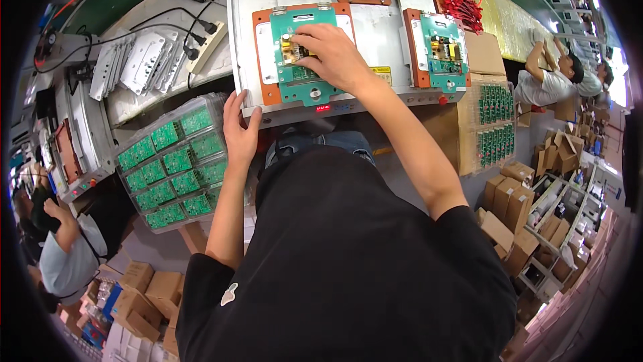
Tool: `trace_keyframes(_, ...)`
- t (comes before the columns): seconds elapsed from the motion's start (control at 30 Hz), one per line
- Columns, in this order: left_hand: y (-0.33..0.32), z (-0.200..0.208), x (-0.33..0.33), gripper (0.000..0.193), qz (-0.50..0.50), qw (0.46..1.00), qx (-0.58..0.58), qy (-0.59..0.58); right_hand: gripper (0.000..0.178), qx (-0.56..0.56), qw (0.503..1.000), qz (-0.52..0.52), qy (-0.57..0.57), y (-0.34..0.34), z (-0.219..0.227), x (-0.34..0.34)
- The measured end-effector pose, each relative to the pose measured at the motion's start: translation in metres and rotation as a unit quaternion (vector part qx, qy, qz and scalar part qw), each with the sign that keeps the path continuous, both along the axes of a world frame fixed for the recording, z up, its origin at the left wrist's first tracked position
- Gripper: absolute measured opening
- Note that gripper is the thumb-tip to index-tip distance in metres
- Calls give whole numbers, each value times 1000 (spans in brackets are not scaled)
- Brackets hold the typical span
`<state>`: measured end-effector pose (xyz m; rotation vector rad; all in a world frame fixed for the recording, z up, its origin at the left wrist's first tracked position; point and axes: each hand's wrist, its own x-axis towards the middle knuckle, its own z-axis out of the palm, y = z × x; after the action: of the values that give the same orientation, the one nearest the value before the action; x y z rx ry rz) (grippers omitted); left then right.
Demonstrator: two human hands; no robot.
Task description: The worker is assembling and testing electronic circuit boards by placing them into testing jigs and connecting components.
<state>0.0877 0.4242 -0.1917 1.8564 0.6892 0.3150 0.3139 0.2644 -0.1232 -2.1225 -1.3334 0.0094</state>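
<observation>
A teal test fixture [300, 89] on an orange-brown base lies on the metal machine in front of me. A circuit board with tall yellow and black components [293, 52] sits in it, partly hidden by my right hand [329, 59]. The thumb and fingers of that hand are curled round the board's components. My left hand [240, 129] is open, its fingers apart at the machine's front left edge, holding nothing. Farther right is a second teal fixture [437, 73] with a similar populated board [445, 50] in it.
Left, a clear tray [175, 119] carries several green boards. Behind it lie white plastic housings [142, 62] and a power strip [206, 47] with black cables. Red parts [462, 8] and another tray of green boards [496, 104] are on the right. Other people work at both sides.
</observation>
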Motion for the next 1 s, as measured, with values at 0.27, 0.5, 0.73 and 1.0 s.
trace_keyframes(0.27,-22,-3,8,54,3,999,8,-34,41,-68,995,45,-54,-4,4,12)
trace_keyframes(0.5,-10,-13,4,68,-53,995,79,-19,54,48,995,-87,-12,-43,23,16)
trace_keyframes(0.73,0,-18,-8,70,-61,995,69,-27,29,93,957,-264,74,-121,34,-17)
trace_keyframes(1.0,10,-15,-17,74,-60,995,73,19,23,125,940,-273,162,-117,29,-51)
